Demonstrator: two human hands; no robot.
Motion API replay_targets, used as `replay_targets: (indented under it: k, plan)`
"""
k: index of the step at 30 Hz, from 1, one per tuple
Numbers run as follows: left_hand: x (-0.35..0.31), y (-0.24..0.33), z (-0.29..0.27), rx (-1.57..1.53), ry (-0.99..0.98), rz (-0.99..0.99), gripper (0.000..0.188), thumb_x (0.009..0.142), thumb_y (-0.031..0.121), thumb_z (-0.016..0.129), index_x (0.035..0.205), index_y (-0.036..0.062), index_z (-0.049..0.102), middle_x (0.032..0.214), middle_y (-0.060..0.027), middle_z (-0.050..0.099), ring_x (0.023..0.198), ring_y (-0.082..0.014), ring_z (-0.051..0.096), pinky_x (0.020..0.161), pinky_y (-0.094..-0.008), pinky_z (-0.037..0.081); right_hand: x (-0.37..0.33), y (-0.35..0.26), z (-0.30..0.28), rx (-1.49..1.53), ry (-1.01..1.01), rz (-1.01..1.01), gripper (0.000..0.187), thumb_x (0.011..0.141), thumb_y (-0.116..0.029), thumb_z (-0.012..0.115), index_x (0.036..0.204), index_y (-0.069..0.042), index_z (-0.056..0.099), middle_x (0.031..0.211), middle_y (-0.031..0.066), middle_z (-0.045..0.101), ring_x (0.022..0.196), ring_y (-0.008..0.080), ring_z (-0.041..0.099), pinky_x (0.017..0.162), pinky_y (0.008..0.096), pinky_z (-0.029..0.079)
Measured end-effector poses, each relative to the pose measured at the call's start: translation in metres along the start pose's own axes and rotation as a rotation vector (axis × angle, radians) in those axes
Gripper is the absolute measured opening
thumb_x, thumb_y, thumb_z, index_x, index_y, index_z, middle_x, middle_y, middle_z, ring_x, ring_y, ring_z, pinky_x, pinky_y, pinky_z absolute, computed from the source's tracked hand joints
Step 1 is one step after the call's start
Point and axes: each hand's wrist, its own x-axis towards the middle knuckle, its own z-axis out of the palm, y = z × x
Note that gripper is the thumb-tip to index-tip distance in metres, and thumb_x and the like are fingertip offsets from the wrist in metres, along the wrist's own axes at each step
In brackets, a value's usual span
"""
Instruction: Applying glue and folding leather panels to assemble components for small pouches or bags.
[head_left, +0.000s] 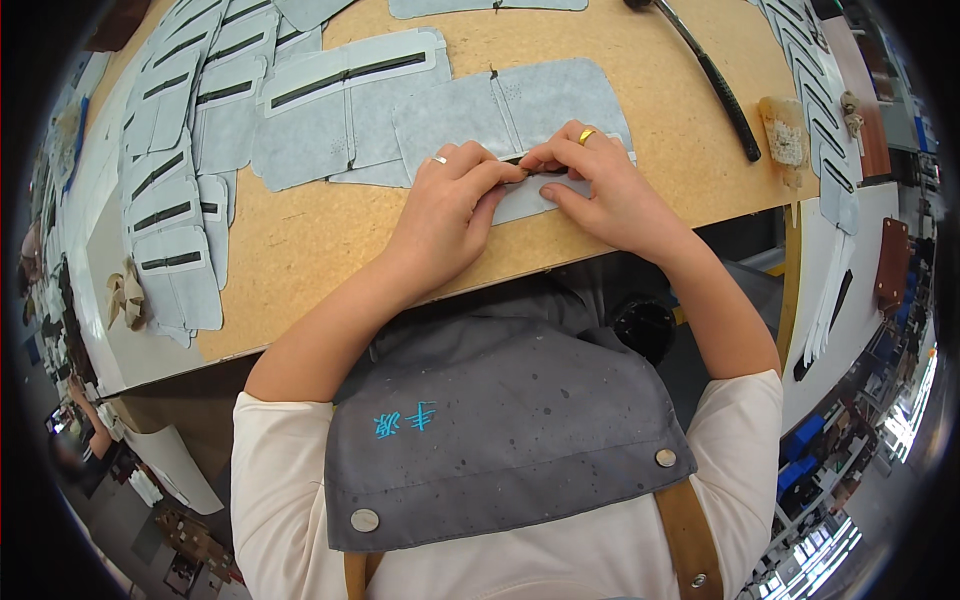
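Observation:
A light grey fabric-like panel (465, 118) lies at the table's front edge, with a seam across its middle and a black strip set in a pale border along its near side. My left hand (450, 205) is closed in a pinch at this strip. Opposite it, my right hand (600, 185) pinches the same strip with its thumb and fingertips almost meeting the left ones. The fingers partly hide the strip. Close by on the left lies another grey panel (300, 140), its black strip (350, 78) in full view, overlapping further panels.
Overlapping stacks of grey panels (165, 200) cover the table's left side. A black-handled hammer (715, 80) and a yellowish block with white crumbs (785, 130) lie right. More panels (825, 150) hang over the right edge. A crumpled brown piece (126, 295) sits far left.

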Motion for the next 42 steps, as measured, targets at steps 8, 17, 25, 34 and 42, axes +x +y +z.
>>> replay_targets:
  k: [8,17,25,34,42]
  plan:
    - [0.001,0.001,-0.001,0.015,0.018,-0.01,0.019,0.083,0.0,0.06,0.1,0.0062,0.067,0.091,-0.0083,0.06,0.089,-0.0262,0.055,0.08,-0.036,0.041,-0.001,-0.002,-0.001,-0.025,-0.019,0.023,0.015,0.081,-0.007,0.064,0.096,-0.009,0.062,0.095,0.0041,0.059,0.095,0.0227,0.056,0.082,0.0366,0.037]
    - [0.001,-0.005,0.002,0.018,0.007,0.046,0.016,0.084,0.001,0.059,0.097,0.0078,0.066,0.091,-0.0063,0.058,0.086,-0.0271,0.054,0.073,-0.0378,0.04,-0.006,-0.001,0.004,-0.158,0.078,-0.086,0.007,0.083,-0.008,0.064,0.091,-0.009,0.064,0.094,0.003,0.058,0.089,0.0232,0.053,0.079,0.0356,0.036]
    - [-0.003,-0.002,-0.004,0.252,-0.116,0.151,0.037,0.074,-0.004,0.061,0.107,0.0107,0.065,0.098,-0.0035,0.056,0.087,-0.0238,0.053,0.077,-0.0352,0.04,-0.016,-0.005,0.017,-0.578,0.156,-0.276,0.017,0.082,-0.005,0.057,0.097,-0.01,0.062,0.099,0.0018,0.058,0.092,0.0214,0.053,0.083,0.0353,0.038]
    - [-0.003,-0.006,0.001,0.196,-0.031,0.159,0.035,0.08,-0.002,0.06,0.112,0.0127,0.064,0.096,-0.0033,0.057,0.087,-0.0242,0.053,0.076,-0.0355,0.039,-0.021,-0.005,0.009,-0.243,0.283,-0.045,0.023,0.083,-0.004,0.062,0.106,-0.006,0.063,0.103,0.0049,0.059,0.098,0.0256,0.053,0.088,0.0385,0.041]
    - [-0.004,-0.006,0.001,0.219,-0.04,0.162,0.035,0.079,-0.003,0.061,0.11,0.012,0.064,0.096,-0.0038,0.057,0.087,-0.0247,0.053,0.077,-0.0357,0.04,-0.032,0.0,-0.003,-0.691,0.163,-0.294,0.03,0.075,-0.005,0.061,0.105,-0.004,0.064,0.102,0.0038,0.06,0.099,0.0212,0.056,0.091,0.0367,0.042]
